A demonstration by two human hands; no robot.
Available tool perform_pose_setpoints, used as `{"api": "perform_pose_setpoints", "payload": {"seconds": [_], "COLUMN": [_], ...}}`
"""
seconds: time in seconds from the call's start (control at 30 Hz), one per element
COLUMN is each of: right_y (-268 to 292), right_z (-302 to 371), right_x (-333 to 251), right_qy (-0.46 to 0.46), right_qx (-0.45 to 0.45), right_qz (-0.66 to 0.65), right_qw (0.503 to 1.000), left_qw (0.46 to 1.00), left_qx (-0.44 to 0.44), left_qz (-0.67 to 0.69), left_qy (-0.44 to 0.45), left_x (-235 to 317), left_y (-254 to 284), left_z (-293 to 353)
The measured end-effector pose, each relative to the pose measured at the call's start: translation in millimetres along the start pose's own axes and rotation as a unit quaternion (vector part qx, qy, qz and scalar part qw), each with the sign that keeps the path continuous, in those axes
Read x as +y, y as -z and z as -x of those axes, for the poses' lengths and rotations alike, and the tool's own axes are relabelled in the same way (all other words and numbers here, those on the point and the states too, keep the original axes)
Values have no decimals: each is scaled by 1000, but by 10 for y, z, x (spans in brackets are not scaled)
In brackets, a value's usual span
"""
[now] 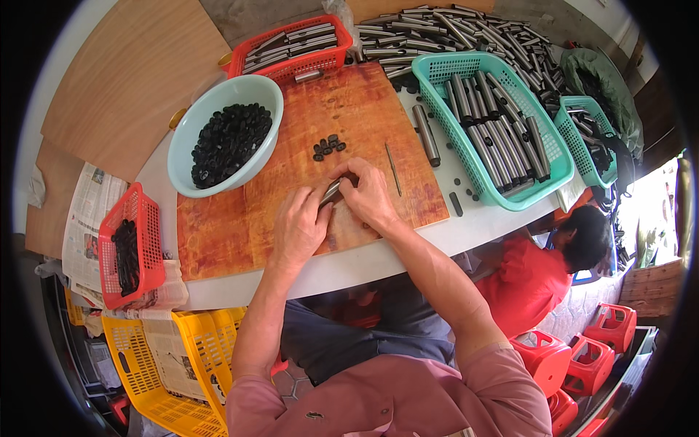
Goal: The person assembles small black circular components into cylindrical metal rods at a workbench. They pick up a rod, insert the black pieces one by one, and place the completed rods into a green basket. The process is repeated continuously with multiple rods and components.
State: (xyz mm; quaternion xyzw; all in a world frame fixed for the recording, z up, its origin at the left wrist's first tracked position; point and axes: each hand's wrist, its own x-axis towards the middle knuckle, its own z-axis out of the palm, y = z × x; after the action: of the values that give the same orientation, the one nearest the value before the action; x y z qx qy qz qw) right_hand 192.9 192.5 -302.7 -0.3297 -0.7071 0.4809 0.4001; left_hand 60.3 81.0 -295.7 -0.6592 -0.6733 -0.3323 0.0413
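Over the surface (466, 227), at mid-frame, the left hand (302, 220) and right hand (369, 195) both have their grip clamped on one tube (331, 191). It should be stiff, fairly weighty and slick; the barrel's middle seems the surest hold. It looks silver and shiny, mostly finger-covered. Small black caps (328, 150) lie just above.

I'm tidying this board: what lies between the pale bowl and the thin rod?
A cluster of small black pieces on the board, in the head view.

The metal cylinder (331, 192) looks glossy, the wooden board (237, 233) stained.
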Motion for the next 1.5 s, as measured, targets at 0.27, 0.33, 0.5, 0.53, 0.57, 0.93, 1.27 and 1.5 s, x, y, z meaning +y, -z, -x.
{"api": "perform_pose_setpoints", "payload": {"seconds": [0.27,0.33,0.5,0.53,0.57,0.93,1.27,1.5], "right_y": [-3,45,55,2,-44,-381,-370,-393], "right_z": [2,-39,-293,-355,-408,-477,-481,-423], "right_x": [8,-6,-87,-96,-98,104,111,117], "right_qy": [-8,-29,-29,-37,-48,11,28,2], "right_qx": [8,-10,-72,-90,-104,-9,3,-21], "right_qz": [3,8,176,221,266,312,298,310], "right_qw": [1000,999,981,970,957,950,954,950], "left_qw": [997,997,996,996,996,994,992,995], "left_qx": [-46,-43,-75,-78,-78,-70,-87,-60], "left_qz": [51,65,42,39,47,81,87,79], "left_qy": [22,7,-7,-10,-10,17,42,21], "left_x": [-16,-12,-88,-96,-90,-42,-56,-20], "left_y": [80,96,104,108,105,99,131,105], "left_z": [-69,-90,-95,-107,-124,-134,-194,-119]}}
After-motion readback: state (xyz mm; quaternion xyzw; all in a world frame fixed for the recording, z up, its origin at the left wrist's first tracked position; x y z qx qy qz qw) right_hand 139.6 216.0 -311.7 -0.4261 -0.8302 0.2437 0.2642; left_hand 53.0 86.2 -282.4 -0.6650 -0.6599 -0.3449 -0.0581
